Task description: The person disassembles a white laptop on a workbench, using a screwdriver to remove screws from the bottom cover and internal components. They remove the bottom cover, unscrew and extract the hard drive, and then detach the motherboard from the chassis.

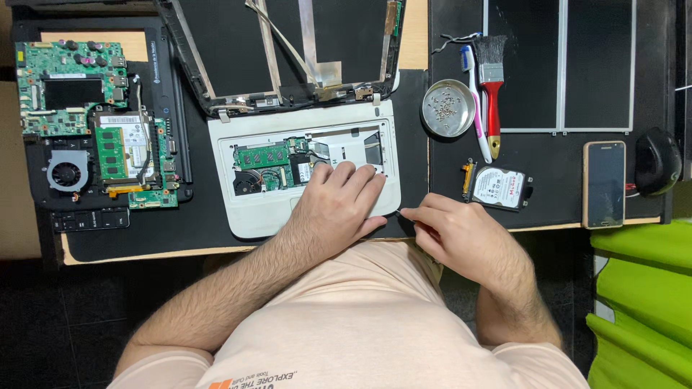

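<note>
A small white laptop lies open in front of me with its keyboard removed, showing a green circuit board and a fan inside. Its screen frame is stripped, with loose ribbon cables across the dark back panel. My left hand lies flat on the laptop's palm rest, fingers spread over the right part. My right hand is pinched on a thin dark tool whose tip touches the laptop's front right corner.
A second dismantled black laptop with exposed boards and fan sits at the left. A metal dish of screws, a toothbrush, a red-handled brush, a hard drive, a phone and a black mouse lie at the right.
</note>
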